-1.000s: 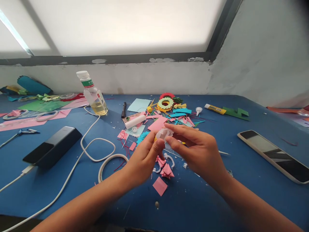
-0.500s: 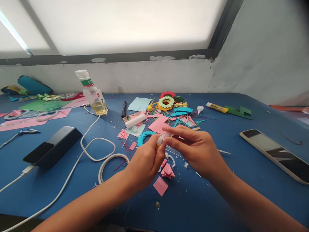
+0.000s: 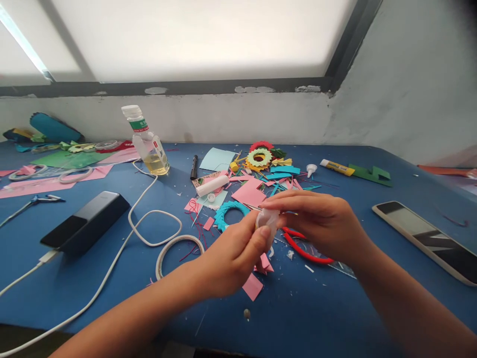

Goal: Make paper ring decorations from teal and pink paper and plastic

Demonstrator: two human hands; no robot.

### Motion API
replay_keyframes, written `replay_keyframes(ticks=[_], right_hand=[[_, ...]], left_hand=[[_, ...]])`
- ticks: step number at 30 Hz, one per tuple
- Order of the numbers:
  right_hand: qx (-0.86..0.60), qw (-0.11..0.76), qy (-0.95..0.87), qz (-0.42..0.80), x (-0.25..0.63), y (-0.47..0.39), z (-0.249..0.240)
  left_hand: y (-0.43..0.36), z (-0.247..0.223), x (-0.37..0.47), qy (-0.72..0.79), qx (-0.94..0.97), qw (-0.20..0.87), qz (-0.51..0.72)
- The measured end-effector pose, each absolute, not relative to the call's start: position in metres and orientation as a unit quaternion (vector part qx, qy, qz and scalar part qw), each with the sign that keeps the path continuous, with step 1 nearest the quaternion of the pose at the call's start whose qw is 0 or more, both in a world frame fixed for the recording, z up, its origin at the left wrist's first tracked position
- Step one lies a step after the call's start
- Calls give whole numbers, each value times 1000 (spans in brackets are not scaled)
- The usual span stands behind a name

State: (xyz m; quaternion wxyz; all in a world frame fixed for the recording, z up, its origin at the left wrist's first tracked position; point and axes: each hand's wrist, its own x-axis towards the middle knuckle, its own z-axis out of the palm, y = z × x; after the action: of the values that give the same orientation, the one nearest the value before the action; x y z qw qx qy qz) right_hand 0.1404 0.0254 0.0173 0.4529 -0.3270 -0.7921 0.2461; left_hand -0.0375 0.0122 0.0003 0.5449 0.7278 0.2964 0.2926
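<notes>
Between my left thumb and fingers, my left hand [image 3: 238, 251] pinches a crumpled, whitish translucent piece [image 3: 267, 221]; its exact kind I cannot make out. My right hand [image 3: 324, 223] meets it from the other side, index finger stretched over its top and fingertips at its upper right edge. Below my right hand show the red handles of scissors [image 3: 309, 254], partly hidden by the fingers. A folded pink paper piece [image 3: 264, 264] and a pink paper square [image 3: 253, 287] lie under my left hand. Just behind it rests a blue folded paper ring [image 3: 223, 215].
Paper scraps, a white tube [image 3: 212, 185] and stacked paper rings [image 3: 260, 157] crowd the middle. To the left are a tape roll [image 3: 160, 258], a power bank [image 3: 87, 221] with a white cable and a tilted bottle [image 3: 152, 156]. A phone [image 3: 428, 238] lies right, a glue tube [image 3: 337, 167] farther back.
Both hands have shifted right with the whitish piece, and my left hand has turned it more upright. My right hand has moved off the red scissors handles, which now show. The view has shifted slightly.
</notes>
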Motion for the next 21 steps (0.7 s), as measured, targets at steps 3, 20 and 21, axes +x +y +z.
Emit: replay_keyframes(ticks=[3, 20, 21], right_hand=[[-313, 441, -816, 205, 146, 28, 21], [-416, 474, -769, 104, 128, 19, 17], [-423, 477, -764, 100, 127, 18, 16]], left_hand=[[12, 4, -38, 316, 738, 536, 259], [13, -11, -33, 373, 759, 428, 319], [13, -11, -33, 369, 756, 433, 323]])
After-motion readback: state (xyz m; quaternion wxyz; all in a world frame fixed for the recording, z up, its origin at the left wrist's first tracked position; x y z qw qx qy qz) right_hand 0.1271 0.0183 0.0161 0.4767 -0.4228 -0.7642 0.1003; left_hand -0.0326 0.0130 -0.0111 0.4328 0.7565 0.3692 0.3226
